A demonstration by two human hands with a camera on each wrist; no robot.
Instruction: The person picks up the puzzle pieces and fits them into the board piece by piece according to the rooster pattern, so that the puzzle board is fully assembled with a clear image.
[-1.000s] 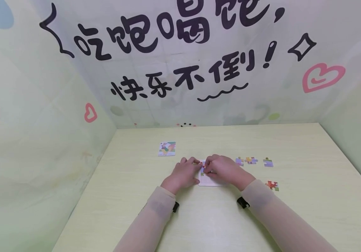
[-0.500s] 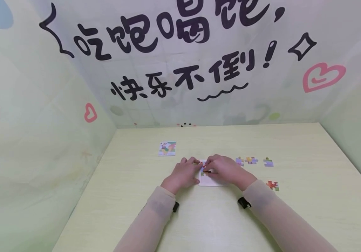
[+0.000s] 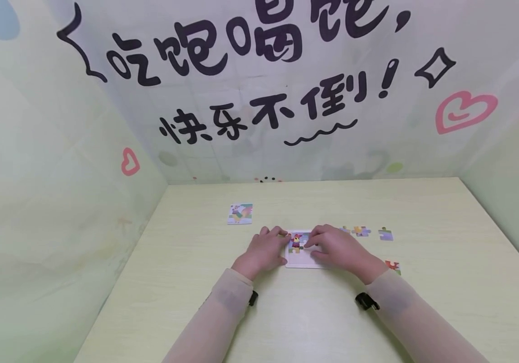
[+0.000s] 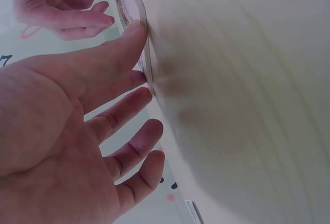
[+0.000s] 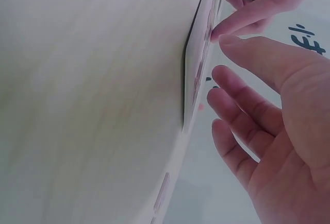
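Note:
A white puzzle tray (image 3: 302,260) lies mid-table, with joined jigsaw pieces (image 3: 296,241) showing a colourful bird in its upper left part. My left hand (image 3: 265,250) holds the tray's left side, thumb near the lower corner and index finger at the upper corner. In the left wrist view, that thumb (image 4: 135,36) lies against the tray's edge, the other fingers loosely bent. My right hand (image 3: 340,250) is over the tray's right part, index fingertip beside the joined pieces. The right wrist view shows its fingers (image 5: 242,123) relaxed and apart, nothing between them. It covers much of the tray's right side.
A small picture card (image 3: 240,214) of a bird lies at the back left. Right of the tray are loose jigsaw pieces: an orange and purple one (image 3: 361,231), a green and purple one (image 3: 385,234), and a red one (image 3: 393,266) partly behind my right wrist.
My right hand has let go of a jigsaw piece at the joined part and shifted right, its fingers spreading. More of the bird picture shows. The left hand has stayed in place.

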